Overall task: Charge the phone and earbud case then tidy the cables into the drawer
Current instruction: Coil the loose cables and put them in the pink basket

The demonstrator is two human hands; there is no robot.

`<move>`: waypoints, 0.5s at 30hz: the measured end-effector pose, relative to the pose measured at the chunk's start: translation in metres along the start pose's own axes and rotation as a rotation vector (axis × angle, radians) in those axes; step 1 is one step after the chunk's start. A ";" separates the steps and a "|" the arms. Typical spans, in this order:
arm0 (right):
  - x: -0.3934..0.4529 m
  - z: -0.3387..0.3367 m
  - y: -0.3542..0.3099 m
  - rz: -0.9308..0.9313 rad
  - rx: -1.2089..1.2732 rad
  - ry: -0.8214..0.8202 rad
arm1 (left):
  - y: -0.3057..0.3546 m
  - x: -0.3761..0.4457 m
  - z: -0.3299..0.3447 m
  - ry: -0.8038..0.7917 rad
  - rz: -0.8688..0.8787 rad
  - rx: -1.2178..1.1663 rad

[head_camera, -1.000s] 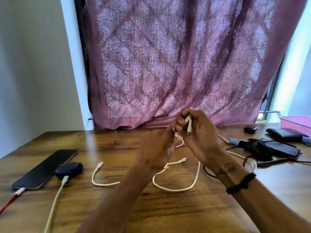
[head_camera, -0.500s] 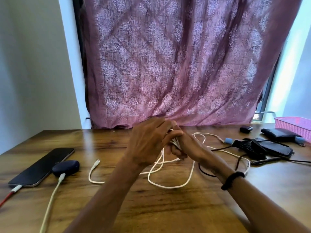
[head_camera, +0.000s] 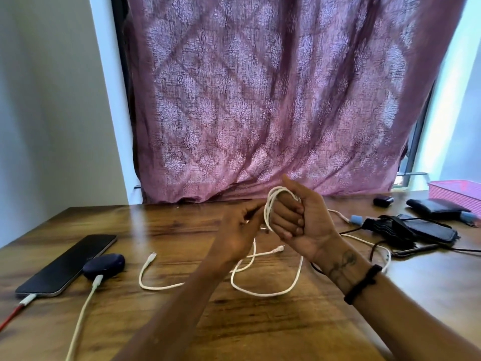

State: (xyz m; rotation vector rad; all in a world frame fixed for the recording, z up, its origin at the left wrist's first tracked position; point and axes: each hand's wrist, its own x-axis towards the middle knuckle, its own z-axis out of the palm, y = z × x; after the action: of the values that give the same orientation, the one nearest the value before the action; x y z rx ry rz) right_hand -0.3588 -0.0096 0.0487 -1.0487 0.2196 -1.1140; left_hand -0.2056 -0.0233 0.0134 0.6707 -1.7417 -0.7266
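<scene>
Far left on the brown wooden table [head_camera: 260, 334]: flat black phone [head_camera: 67, 264] and dark-blue oval earbud case [head_camera: 105, 264], both plugged in. Centre: left hand [head_camera: 239, 230] pinches the white cable [head_camera: 268, 290]. Right hand [head_camera: 302, 222], fingers curled shut, wears several loops of it; slack trails on the table.

right hand [head_camera: 302, 225] now upright, fingers curled, with the white cable [head_camera: 272, 287] looped around them in several turns; 0.5 s ago it lay low under the left. left hand [head_camera: 239, 230] has slid off to the left, pinching the cable beside the coil.
</scene>
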 end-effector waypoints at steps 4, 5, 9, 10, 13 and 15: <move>-0.001 -0.006 -0.007 -0.067 0.051 0.031 | -0.007 -0.005 0.014 -0.033 -0.091 0.036; 0.000 -0.008 -0.007 -0.069 0.050 0.045 | -0.005 -0.004 0.015 -0.040 -0.142 -0.024; -0.001 -0.021 -0.006 0.000 -0.031 0.169 | -0.006 -0.004 0.025 -0.015 -0.238 -0.126; -0.002 -0.023 -0.005 0.037 -0.055 0.170 | -0.007 -0.004 0.026 0.010 -0.233 -0.110; -0.003 -0.025 -0.002 0.086 -0.105 0.153 | -0.007 -0.007 0.026 0.119 -0.145 0.058; -0.003 -0.022 0.002 0.046 -0.146 0.195 | -0.009 -0.010 0.024 0.192 0.052 0.380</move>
State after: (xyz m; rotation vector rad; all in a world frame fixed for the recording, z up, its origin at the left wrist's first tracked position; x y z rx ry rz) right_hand -0.3720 -0.0197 0.0342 -1.0588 0.4840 -1.1723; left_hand -0.2251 -0.0183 -0.0045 0.9165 -1.7253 -0.2829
